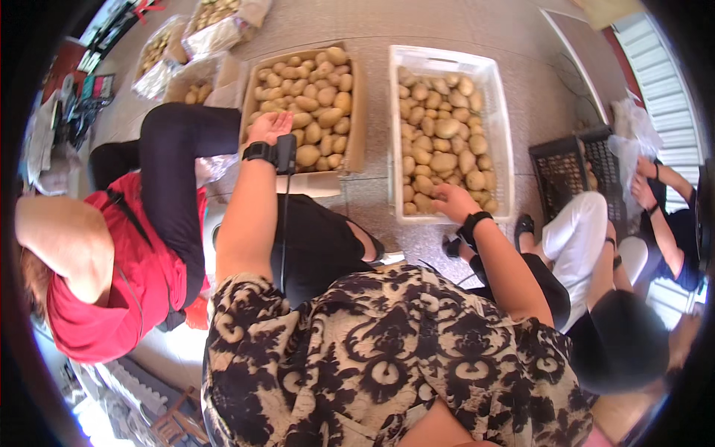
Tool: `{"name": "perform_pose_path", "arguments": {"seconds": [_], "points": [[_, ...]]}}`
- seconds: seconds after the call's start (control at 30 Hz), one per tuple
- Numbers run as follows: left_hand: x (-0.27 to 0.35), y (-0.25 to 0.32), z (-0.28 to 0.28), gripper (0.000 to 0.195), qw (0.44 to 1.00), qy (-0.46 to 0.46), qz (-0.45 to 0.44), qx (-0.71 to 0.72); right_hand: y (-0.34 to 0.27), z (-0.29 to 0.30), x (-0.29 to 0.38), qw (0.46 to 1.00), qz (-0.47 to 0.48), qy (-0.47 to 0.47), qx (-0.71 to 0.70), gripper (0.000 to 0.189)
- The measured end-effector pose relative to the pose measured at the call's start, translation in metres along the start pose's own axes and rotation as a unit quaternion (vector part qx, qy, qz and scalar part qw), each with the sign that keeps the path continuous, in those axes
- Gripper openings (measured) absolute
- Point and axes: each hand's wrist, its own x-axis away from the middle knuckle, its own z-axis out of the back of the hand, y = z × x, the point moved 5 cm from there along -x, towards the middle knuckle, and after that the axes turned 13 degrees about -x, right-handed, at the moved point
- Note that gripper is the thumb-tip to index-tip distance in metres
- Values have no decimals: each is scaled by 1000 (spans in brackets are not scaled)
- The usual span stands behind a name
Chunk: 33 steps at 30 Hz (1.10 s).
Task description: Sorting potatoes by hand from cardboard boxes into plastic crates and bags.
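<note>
Two containers of potatoes stand side by side on the floor before me. My left hand (270, 127) is over the near left part of the cardboard box (357, 123), palm up, fingers apart and nothing in it. Potatoes (306, 103) fill that box. My right hand (453, 202) reaches into the near end of the white plastic crate (505, 139), its fingers down at the potatoes (443, 162); whether they grip one cannot be told. Both wrists wear black bands, and a small black device with a cable sits at the left one.
A person in a red top (151, 223) sits close on my left. More people sit on my right, one handling a clear plastic bag (637, 139) beside a black plastic crate (606, 167). Cardboard boxes lined with plastic (215, 42) hold potatoes at the upper left.
</note>
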Motion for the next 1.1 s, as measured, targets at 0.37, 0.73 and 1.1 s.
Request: {"name": "perform_pose_path", "arguments": {"seconds": [0.37, 0.73, 1.1], "points": [[72, -139, -96, 13, 958, -196, 154, -138, 8, 46, -11, 989, -4, 125, 79, 44], [87, -248, -102, 34, 916, -237, 197, -258, 52, 67, -29, 964, -145, 105, 198, 44], [88, -247, -98, 39, 913, -251, 180, -266, 32, 53, -27, 959, -202, 60, 189, 55]]}}
